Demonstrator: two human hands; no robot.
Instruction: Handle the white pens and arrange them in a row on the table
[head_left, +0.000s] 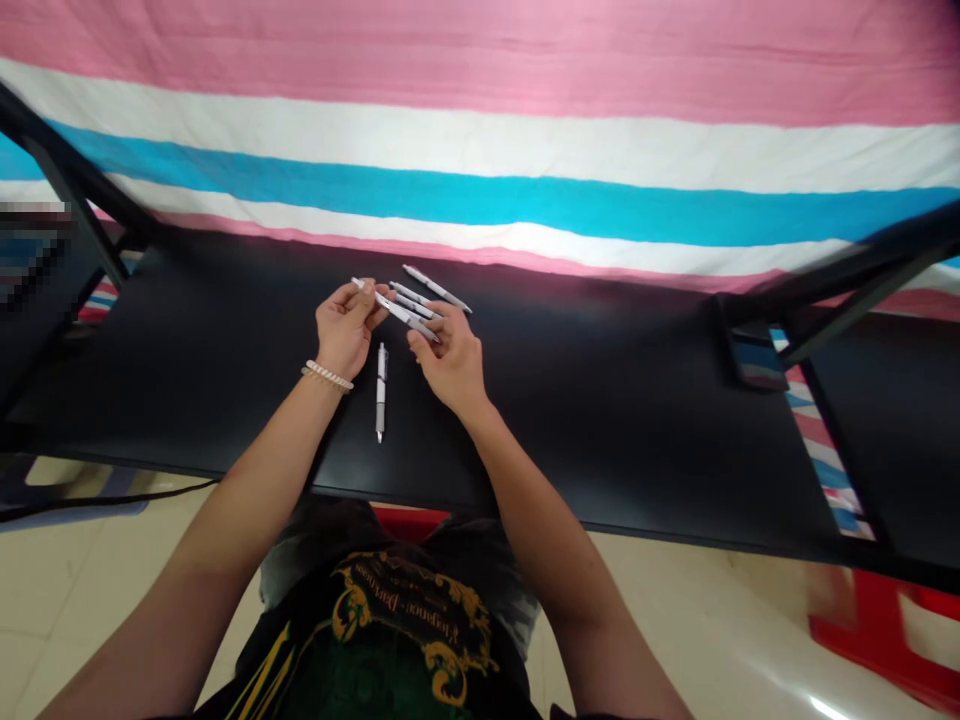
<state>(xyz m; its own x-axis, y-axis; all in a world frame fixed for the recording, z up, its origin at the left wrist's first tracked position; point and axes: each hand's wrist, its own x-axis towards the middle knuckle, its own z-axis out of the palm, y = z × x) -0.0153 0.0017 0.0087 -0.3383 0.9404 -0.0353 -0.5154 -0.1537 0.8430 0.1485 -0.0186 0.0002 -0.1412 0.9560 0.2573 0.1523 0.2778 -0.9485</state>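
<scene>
A white click pen with a grey grip (397,310) is held slantwise above the black table (600,400). My left hand (349,325), a pale coiled band on its wrist, pinches the pen's push-button end. Around the grip and tip end close the thumb and fingers of my right hand (456,360). Just behind, similar pens (411,293) lie side by side, partly hidden by my right fingers. Farther back rests another pen (436,288), slanting to the right. Nearer to me, between my forearms, a single pen (381,393) lies with its tip toward me.
A striped pink, white and blue cloth (480,190) hangs along the table's back edge. Black metal frame legs (810,310) stand at both sides. Beneath the front edge are a red stool (877,630) at right and a dark cable (150,495) at left.
</scene>
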